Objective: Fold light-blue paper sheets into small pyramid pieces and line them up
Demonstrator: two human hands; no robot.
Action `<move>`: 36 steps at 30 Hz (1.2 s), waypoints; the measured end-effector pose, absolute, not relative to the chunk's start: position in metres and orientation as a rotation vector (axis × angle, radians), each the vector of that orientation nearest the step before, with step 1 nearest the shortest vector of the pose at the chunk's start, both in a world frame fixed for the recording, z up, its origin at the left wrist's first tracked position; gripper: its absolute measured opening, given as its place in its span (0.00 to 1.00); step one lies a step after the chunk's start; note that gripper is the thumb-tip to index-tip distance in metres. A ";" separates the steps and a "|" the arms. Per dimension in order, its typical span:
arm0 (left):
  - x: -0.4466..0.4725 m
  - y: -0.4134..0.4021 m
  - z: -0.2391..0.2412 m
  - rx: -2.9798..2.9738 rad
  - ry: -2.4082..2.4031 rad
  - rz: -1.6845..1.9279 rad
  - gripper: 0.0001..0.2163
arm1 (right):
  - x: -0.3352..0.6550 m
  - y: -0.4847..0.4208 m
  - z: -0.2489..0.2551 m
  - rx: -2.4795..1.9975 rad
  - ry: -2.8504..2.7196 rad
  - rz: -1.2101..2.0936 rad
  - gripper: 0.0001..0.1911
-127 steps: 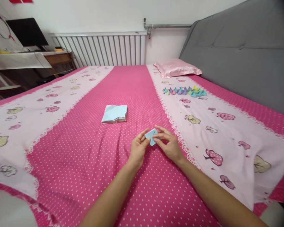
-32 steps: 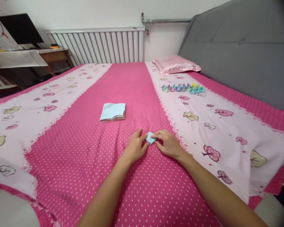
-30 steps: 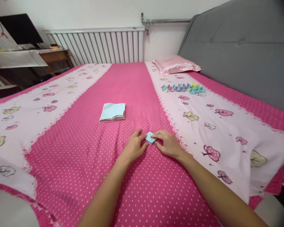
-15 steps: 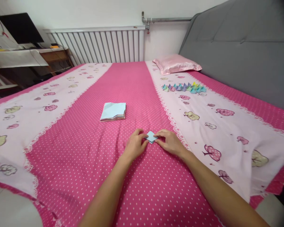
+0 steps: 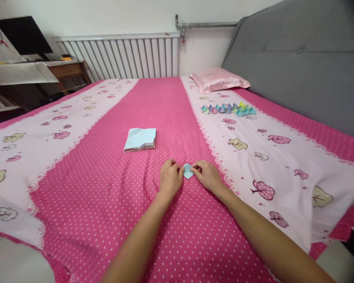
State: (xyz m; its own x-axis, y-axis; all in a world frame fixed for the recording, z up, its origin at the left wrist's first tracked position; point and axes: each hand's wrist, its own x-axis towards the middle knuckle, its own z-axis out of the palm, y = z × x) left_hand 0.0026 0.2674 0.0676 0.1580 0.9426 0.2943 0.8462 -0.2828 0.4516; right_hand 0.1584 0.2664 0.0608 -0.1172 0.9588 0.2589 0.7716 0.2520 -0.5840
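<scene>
A small piece of light blue origami paper lies on the pink dotted bedspread, with a crease line across it and its point towards me. My left hand pinches its left corner, fingers bent and thumb pressed close. On the opposite side, my right hand has thumb and forefinger closed on the right corner. The fingertips cover both side corners of the paper. Beyond my left hand sits a stack of square paper sheets, the top one pale blue.
A row of small folded paper pieces in several colours lies at the right, before a pink pillow. The grey headboard rises on the right. A radiator lines the back wall, and a monitor stands on a desk at the left.
The paper has gone from a flat diamond to a shape with its top part folded along a crosswise crease. Both hands have shifted slightly and closed in on its side corners.
</scene>
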 end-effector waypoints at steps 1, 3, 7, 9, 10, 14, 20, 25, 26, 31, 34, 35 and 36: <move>0.003 0.268 0.067 2.242 1.783 0.788 0.12 | 0.158 0.267 0.060 -1.571 -1.930 0.423 0.07; 0.004 0.268 0.066 2.241 1.815 0.791 0.11 | 0.157 0.267 0.059 -1.570 -1.918 0.441 0.06; 0.003 0.268 0.065 2.255 1.755 0.822 0.10 | 0.158 0.267 0.058 -1.567 -1.922 0.450 0.07; 0.002 0.267 0.065 2.253 1.726 0.834 0.12 | 0.158 0.266 0.058 -1.559 -1.923 0.460 0.07; 0.001 0.267 0.064 2.254 1.724 0.833 0.12 | 0.158 0.266 0.058 -1.552 -1.922 0.463 0.07; 0.002 0.264 0.063 2.288 1.709 0.789 0.13 | 0.159 0.264 0.058 -1.527 -1.922 0.450 0.07; 0.001 0.266 0.060 2.239 1.657 0.810 0.12 | 0.159 0.261 0.060 -1.505 -1.901 0.467 0.10; 0.001 0.267 0.060 2.178 1.642 0.840 0.13 | 0.158 0.263 0.061 -1.539 -1.895 0.419 0.16; 0.001 0.267 0.060 2.171 1.647 0.838 0.13 | 0.157 0.263 0.060 -1.549 -1.891 0.409 0.16; 0.006 0.263 0.063 2.106 1.711 0.873 0.14 | 0.153 0.265 0.055 -1.597 -1.852 0.374 0.15; 0.010 0.262 0.062 2.083 1.760 0.930 0.13 | 0.150 0.264 0.052 -1.620 -1.800 0.373 0.12; 0.011 0.262 0.061 2.077 1.779 0.950 0.12 | 0.149 0.264 0.051 -1.628 -1.780 0.376 0.11; 0.012 0.262 0.061 2.072 1.796 0.970 0.11 | 0.148 0.263 0.051 -1.635 -1.765 0.376 0.10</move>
